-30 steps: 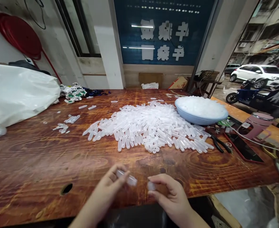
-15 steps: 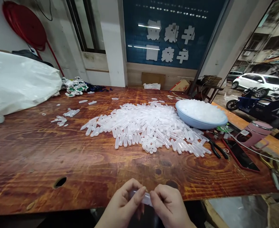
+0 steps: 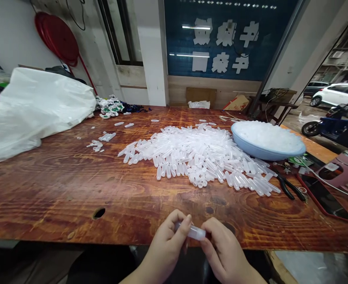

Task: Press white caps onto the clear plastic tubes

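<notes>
A translucent white plastic tube (image 3: 197, 233) lies across between my two hands, just off the table's front edge. My left hand (image 3: 171, 240) is closed on it, with thumb and fingers around its left part. At the tube's right end are the thumb and fingers of my right hand (image 3: 223, 246), pinched against the tip. Beyond my hands, a wide pile of similar tubes (image 3: 188, 148) is spread on the brown wooden table (image 3: 126, 201). A cluster of short white rings or caps (image 3: 198, 176) sits at the pile's front.
Right of the pile stands a blue basin (image 3: 262, 152) heaped with white pieces. Black-handled pliers (image 3: 289, 187), a phone (image 3: 324, 197) and a pink cup (image 3: 341, 169) are at the right. White sheeting (image 3: 49, 102) covers the left back; a hole (image 3: 99, 213) pierces the table.
The camera view has turned left, so the scene sits further right. The right fingers have shifted to the tube's end, and more of the tube shows between my hands.
</notes>
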The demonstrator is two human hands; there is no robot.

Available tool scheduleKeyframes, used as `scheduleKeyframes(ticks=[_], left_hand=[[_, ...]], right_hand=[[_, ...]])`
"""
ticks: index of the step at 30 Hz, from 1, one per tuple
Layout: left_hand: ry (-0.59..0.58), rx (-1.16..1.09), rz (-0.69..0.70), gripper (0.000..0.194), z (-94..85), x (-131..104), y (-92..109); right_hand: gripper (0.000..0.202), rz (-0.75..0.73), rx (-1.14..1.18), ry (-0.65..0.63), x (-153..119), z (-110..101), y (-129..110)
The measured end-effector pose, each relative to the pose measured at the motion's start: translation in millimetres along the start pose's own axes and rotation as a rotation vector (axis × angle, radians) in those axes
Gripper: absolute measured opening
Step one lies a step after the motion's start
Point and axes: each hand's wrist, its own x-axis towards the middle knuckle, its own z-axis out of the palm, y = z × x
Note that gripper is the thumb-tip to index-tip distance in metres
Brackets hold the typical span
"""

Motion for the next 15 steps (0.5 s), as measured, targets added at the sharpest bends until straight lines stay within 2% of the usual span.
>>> scheduleKeyframes(ticks=[2, 4, 6, 7, 8, 10, 12, 13, 15], left_hand=[[-0.014, -0.024, 0.019, 0.043, 1.0, 0, -1], [-0.023, -0.014, 0.059, 0.042, -1.5, 0, -3], [-0.011, 0.034, 0.076, 0.042, -8.1, -2, -5], [-0.009, 0.08, 0.068, 0.041, -12.6, -4, -7], [-0.025, 0.143, 0.05, 0.04, -17.3, -6, -9], [-0.122, 0.32, -0.008, 0.033, -25.6, -11, -14], [-0.262, 0.556, -0.043, 0.022, -30.0, -18, -20], [-0.324, 0.686, -0.036, 0.017, -30.4, -20, -22], [-0.405, 0.947, 0.016, 0.014, -29.3, -25, -26]], right_hand=[[0.033, 0.031, 0.074, -0.015, -3, 8, -1], [0.04, 0.176, 0.295, -0.048, -5, 17, -2], [0.043, 0.296, 0.442, -0.146, -4, 20, -2], [0.044, 0.321, 0.432, -0.206, 0, 17, 0], [0.044, 0.331, 0.358, -0.249, 6, 11, 3], [0.041, 0.363, 0.067, -0.264, 24, -7, 15], [0.034, 0.468, -0.324, -0.186, 47, -26, 33], [0.033, 0.537, -0.5, -0.194, 58, -33, 43], [0.036, 0.601, -0.636, -0.189, 76, -42, 60]])
